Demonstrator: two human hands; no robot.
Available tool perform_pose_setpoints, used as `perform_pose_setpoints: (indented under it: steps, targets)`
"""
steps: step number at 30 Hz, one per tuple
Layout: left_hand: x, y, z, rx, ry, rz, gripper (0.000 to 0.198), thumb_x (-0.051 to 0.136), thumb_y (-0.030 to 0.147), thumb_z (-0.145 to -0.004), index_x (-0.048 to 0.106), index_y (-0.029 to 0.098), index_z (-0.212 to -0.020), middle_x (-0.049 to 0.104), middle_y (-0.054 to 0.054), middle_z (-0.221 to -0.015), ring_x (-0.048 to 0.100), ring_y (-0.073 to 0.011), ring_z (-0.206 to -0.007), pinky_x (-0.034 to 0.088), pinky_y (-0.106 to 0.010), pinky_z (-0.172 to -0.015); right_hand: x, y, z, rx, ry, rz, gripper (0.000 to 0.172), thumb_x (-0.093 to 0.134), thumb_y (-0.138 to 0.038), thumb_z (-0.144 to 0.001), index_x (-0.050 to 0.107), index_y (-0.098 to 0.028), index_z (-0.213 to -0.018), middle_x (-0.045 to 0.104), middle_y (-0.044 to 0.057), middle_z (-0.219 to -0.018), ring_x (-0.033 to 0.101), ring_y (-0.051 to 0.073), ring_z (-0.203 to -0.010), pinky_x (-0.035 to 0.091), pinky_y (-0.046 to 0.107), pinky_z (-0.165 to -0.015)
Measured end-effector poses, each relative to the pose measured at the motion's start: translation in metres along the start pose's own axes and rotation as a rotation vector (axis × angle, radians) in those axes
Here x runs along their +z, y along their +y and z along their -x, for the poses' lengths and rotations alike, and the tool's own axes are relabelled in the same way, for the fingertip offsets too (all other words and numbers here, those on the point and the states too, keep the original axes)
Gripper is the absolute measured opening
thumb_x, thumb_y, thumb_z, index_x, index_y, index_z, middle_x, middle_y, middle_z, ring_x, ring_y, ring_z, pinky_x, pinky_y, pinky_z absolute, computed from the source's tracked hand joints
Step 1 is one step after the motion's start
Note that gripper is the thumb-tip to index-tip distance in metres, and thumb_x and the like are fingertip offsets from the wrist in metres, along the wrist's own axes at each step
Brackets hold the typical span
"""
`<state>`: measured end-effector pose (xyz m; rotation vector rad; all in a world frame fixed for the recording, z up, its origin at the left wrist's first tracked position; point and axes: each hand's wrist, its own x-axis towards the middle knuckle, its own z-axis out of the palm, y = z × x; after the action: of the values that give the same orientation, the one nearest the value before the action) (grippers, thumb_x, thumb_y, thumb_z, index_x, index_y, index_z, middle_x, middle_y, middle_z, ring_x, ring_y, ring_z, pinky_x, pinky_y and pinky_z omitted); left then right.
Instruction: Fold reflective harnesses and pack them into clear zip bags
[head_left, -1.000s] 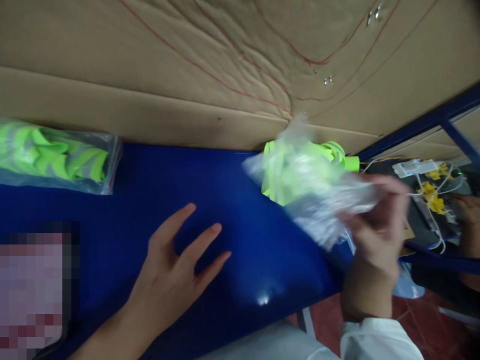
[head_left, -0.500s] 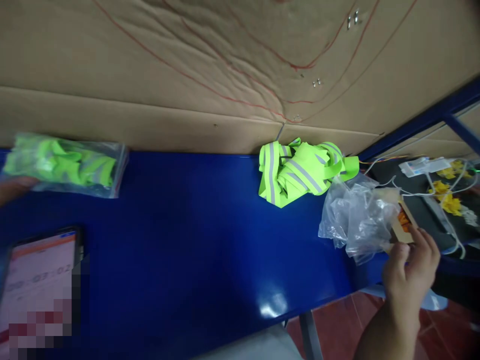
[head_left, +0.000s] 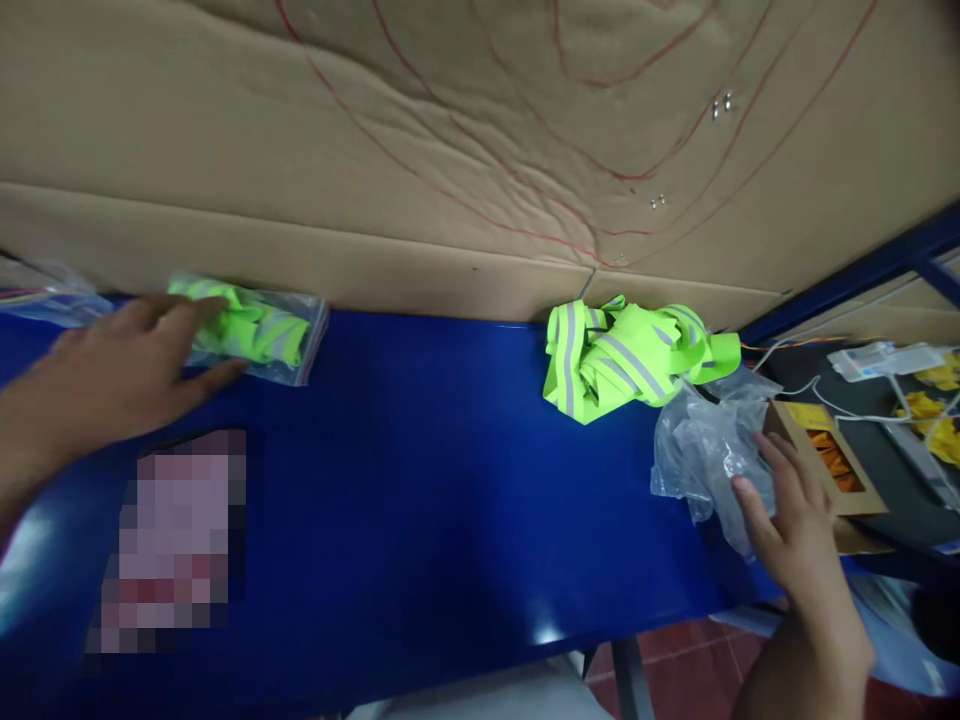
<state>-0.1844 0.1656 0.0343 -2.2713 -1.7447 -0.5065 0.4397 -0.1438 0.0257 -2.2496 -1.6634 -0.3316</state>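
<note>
My left hand (head_left: pixel 127 365) reaches in from the left, fingers and thumb stretched out over one end of a clear zip bag (head_left: pixel 319 340). Inside that bag lies a folded neon yellow-green strap (head_left: pixel 274 338) with grey reflective stripes. At the right, my right hand (head_left: pixel 802 535) has its fingers apart at the edge of several crumpled clear plastic bags (head_left: pixel 697 450), touching or just above them. Loose neon yellow-green reflective straps (head_left: pixel 615 360) lie heaped behind those bags, close to the cardboard wall.
A phone (head_left: pixel 180 520), its screen pixelated, lies on the blue table (head_left: pixel 412 480). Beside my right hand stands a cardboard box (head_left: pixel 862 495) with orange contents. White cables and yellow pieces lie beyond it. A brown cardboard panel (head_left: pixel 300 220) borders the back.
My left hand has come further into view over the bagged strap, its fingers spread. My right hand has moved from the cardboard box onto or over the clear bags. The view has shifted.
</note>
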Motion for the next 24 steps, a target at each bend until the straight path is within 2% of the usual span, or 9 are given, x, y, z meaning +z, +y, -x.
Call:
perform_pose_setpoints:
  steps: [1, 4, 7, 9, 13, 16, 18, 20, 24]
  targets:
    - [-0.003, 0.012, -0.002, 0.040, -0.118, -0.036, 0.114, 0.014, 0.094, -0.084, 0.072, 0.003, -0.119, 0.069, -0.016, -0.113, 0.069, -0.0360, -0.109, 0.056, -0.062, -0.086, -0.008, -0.006, 0.000, 0.009, 0.028, -0.005, 0.063, 0.046, -0.059, -0.102, 0.043, -0.034, -0.159, 0.049, 0.013, -0.159, 0.046, 0.043, -0.148, 0.034, 0.070, -0.119]
    - [-0.022, 0.067, 0.005, 0.024, -0.177, -0.083, 0.074, 0.022, 0.060, -0.106, 0.068, 0.004, -0.122, 0.064, -0.018, -0.122, 0.063, -0.0333, -0.123, 0.052, -0.056, -0.104, -0.027, -0.025, 0.003, 0.021, 0.073, -0.050, 0.061, 0.053, -0.047, -0.101, 0.038, -0.045, -0.160, 0.050, 0.010, -0.158, 0.046, 0.044, -0.148, 0.036, 0.071, -0.118]
    - [-0.042, 0.116, 0.020, -0.079, -0.365, -0.170, 0.061, 0.028, 0.051, -0.108, 0.064, 0.002, -0.114, 0.066, -0.018, -0.107, 0.071, -0.0368, -0.104, 0.060, -0.055, -0.086, -0.035, -0.044, 0.006, -0.039, 0.126, -0.154, 0.055, 0.056, -0.041, -0.100, 0.047, -0.044, -0.155, 0.057, 0.009, -0.149, 0.054, 0.043, -0.140, 0.041, 0.067, -0.117]
    - [-0.051, 0.133, 0.028, -0.099, -0.398, -0.210, 0.058, 0.024, 0.043, -0.109, 0.062, -0.001, -0.109, 0.066, -0.020, -0.102, 0.071, -0.0397, -0.099, 0.060, -0.053, -0.079, -0.038, -0.061, 0.005, -0.159, 0.100, -0.254, 0.048, 0.058, -0.036, -0.099, 0.057, -0.037, -0.147, 0.065, 0.010, -0.138, 0.062, 0.039, -0.130, 0.047, 0.061, -0.112]
    - [-0.053, 0.146, 0.043, -0.111, -0.312, -0.067, 0.050, 0.024, 0.036, -0.109, 0.063, 0.004, -0.108, 0.068, -0.019, -0.103, 0.073, -0.0341, -0.088, 0.057, -0.043, -0.073, -0.035, -0.118, -0.010, -0.559, -0.216, -0.543, 0.036, 0.063, -0.025, -0.099, 0.064, -0.029, -0.135, 0.074, 0.007, -0.121, 0.070, 0.026, -0.113, 0.055, 0.042, -0.100]
    - [-0.041, 0.168, 0.069, -0.004, -0.276, 0.135, 0.034, 0.036, 0.032, -0.107, 0.065, 0.014, -0.109, 0.073, -0.012, -0.106, 0.074, -0.0260, -0.087, 0.053, -0.033, -0.071, -0.018, -0.172, -0.023, -0.694, -0.414, -0.688, 0.024, 0.063, -0.029, -0.102, 0.067, -0.025, -0.125, 0.078, 0.006, -0.109, 0.073, 0.022, -0.103, 0.054, 0.037, -0.094]
    - [-0.029, 0.191, 0.095, 0.129, -0.262, 0.300, 0.021, 0.045, 0.026, -0.103, 0.065, 0.020, -0.098, 0.074, -0.004, -0.097, 0.074, -0.0194, -0.086, 0.051, -0.027, -0.068, 0.003, -0.202, -0.030, -0.621, -0.522, -0.710, 0.023, 0.059, -0.040, -0.105, 0.071, -0.022, -0.111, 0.078, 0.006, -0.102, 0.074, 0.022, -0.096, 0.054, 0.035, -0.088]
    - [-0.021, 0.214, 0.119, 0.238, -0.246, 0.425, 0.020, 0.047, 0.023, -0.102, 0.063, 0.021, -0.090, 0.071, 0.000, -0.087, 0.071, -0.0138, -0.071, 0.047, -0.024, -0.060, 0.025, -0.221, -0.037, -0.400, -0.637, -0.739, 0.031, 0.054, -0.046, -0.106, 0.072, -0.020, -0.103, 0.076, 0.005, -0.096, 0.073, 0.018, -0.084, 0.052, 0.030, -0.078]
    - [-0.022, 0.239, 0.140, 0.355, -0.227, 0.585, 0.021, 0.042, 0.019, -0.105, 0.057, 0.021, -0.090, 0.066, 0.003, -0.078, 0.065, -0.0103, -0.058, 0.044, -0.022, -0.054, 0.057, -0.228, -0.043, -0.123, -0.777, -0.924, 0.044, 0.055, -0.055, -0.104, 0.064, -0.017, -0.082, 0.069, 0.001, -0.077, 0.066, 0.012, -0.064, 0.047, 0.023, -0.061]
